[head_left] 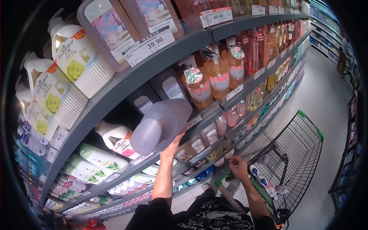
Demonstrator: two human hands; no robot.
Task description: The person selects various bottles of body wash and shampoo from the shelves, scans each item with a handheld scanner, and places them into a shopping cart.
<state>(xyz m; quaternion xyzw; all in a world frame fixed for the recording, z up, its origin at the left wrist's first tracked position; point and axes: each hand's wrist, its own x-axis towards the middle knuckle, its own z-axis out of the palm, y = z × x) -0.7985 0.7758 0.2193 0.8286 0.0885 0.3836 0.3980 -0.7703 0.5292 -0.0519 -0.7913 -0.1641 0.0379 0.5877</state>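
My left hand [173, 145] has its grip closed on a pale lilac plastic bottle [159, 125] at the grey shelf [153, 57] – long axis tilted, one end up-right. My right hand [238, 165] grips the handle of the black wire cart [303, 153], which holds bottles. White bottles [78, 57] read "Enchanteur" – price tags read 39.90 and 49.90.

Left hand [174, 143] grips grey bottle [159, 126] at shelf [161, 57]; right hand [238, 165] on cart handle [255, 184], 4 o'clock.

Shelf price tags [150, 46] read 39.90 and 49.90 (orange bottles [218, 76]: Kustie).
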